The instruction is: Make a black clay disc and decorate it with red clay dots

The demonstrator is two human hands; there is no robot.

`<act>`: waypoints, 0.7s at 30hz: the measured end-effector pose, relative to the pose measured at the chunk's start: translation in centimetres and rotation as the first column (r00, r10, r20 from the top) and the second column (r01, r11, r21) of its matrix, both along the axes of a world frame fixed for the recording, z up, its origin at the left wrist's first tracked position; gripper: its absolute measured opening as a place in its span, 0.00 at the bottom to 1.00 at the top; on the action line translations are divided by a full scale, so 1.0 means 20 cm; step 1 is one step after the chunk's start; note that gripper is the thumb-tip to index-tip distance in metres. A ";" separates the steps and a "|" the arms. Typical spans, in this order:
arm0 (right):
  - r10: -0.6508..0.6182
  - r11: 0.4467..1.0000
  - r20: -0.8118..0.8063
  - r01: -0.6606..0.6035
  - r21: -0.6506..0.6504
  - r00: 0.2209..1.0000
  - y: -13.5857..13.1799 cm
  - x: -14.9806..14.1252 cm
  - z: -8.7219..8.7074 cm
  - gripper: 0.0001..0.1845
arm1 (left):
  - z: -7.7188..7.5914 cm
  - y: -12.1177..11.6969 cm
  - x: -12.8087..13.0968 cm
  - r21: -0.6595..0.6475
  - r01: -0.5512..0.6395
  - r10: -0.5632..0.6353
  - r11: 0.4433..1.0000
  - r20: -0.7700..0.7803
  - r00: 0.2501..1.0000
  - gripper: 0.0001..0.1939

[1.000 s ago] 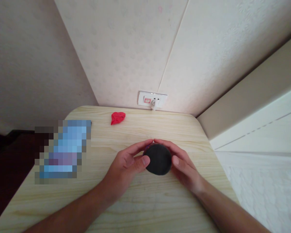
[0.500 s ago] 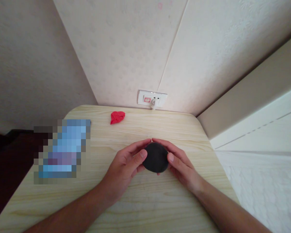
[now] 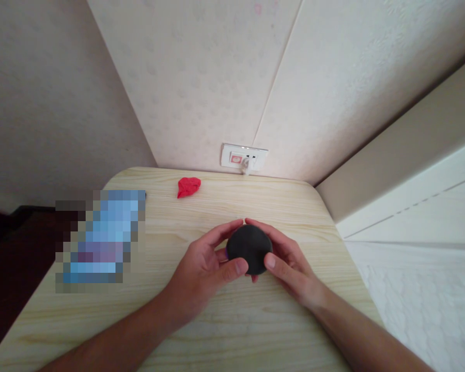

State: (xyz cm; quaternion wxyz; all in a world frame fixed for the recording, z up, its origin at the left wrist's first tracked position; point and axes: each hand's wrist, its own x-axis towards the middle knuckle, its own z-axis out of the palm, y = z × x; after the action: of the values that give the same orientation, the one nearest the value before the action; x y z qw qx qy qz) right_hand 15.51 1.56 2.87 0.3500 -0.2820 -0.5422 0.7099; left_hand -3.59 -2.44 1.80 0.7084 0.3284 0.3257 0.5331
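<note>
A round, flat, matt black disc [image 3: 250, 247] is held between my two hands above the wooden tabletop [image 3: 232, 330]. My left hand [image 3: 213, 263] curves round its left side, with the thumb lying on the lower left of the black face. Around the right side wraps my right hand [image 3: 289, 263], its thumb pressed at the lower right edge. Most of the other fingers pass behind or under the disc and are partly hidden. A small bit of purple shows at the disc's left edge; what it belongs to I cannot make out.
A crumpled red piece [image 3: 188, 187], cloth or thin plastic, lies near the table's back edge. To the left is a blurred-out bluish rectangle [image 3: 104, 232]. A wall socket [image 3: 244, 157] with a plug in it sits just behind the table. White quilted bedding [image 3: 418, 299] is at the right.
My left thumb has slid down and to the right across the lower part of the black disc. My right thumb has shifted slightly left and down. A bit of purple now shows.
</note>
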 end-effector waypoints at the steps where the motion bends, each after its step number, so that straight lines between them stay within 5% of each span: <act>1: 0.007 1.000 0.000 -0.007 0.004 1.000 0.00 0.00 0.00 0.33 | 0.00 0.00 0.00 -0.009 -0.004 0.004 1.000 -0.013 1.000 0.32; 13: -0.071 0.981 0.096 0.052 0.188 0.993 -0.02 -0.01 -0.03 0.41 | 0.00 -0.01 0.02 0.009 -0.057 0.058 0.998 -0.082 0.995 0.33; 21: -0.026 0.989 0.096 0.012 0.150 0.995 -0.02 -0.01 -0.03 0.37 | 0.01 -0.01 0.01 -0.013 -0.083 0.081 0.996 -0.107 0.991 0.35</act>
State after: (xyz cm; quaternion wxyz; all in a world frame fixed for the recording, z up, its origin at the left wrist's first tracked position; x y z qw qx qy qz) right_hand 15.39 1.14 2.31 0.3498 -0.2948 -0.6075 0.6494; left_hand -3.33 -2.61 2.00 0.6703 0.3365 0.3809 0.5408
